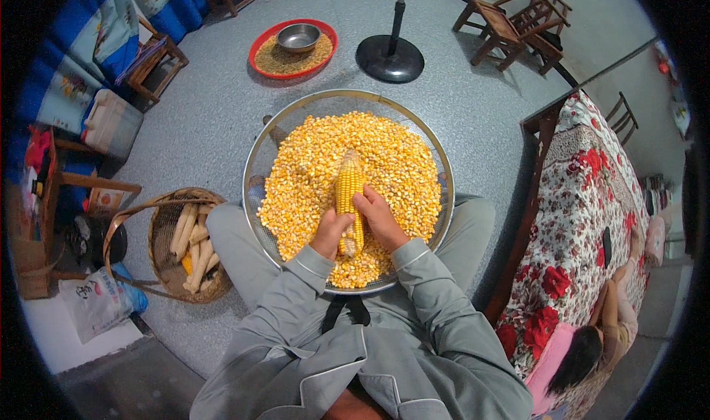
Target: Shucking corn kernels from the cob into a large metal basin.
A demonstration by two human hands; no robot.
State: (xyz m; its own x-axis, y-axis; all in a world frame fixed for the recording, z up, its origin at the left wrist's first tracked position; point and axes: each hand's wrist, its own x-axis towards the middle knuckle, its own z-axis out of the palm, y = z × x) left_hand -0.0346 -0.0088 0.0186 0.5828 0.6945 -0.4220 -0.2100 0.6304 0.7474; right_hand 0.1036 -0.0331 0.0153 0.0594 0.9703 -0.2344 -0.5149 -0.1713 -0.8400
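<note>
Between my two hands is a yellow ear of corn, pointing away from me, its far tip pale and some kernels gone near its lower end. My left hand grips its lower left side with the thumb laid across it. On its right side, my right hand is closed around it with the thumb pressed on the kernels. Beneath both hands, a round wire-mesh sieve with a metal rim rests on my lap. Loose yellow corn kernels fill most of it.
On my left stands a wicker basket holding several bare cobs. Ahead are a red basin of grain with a steel bowl and a black stand base. A bed with a floral cover, where a person lies, flanks my right.
</note>
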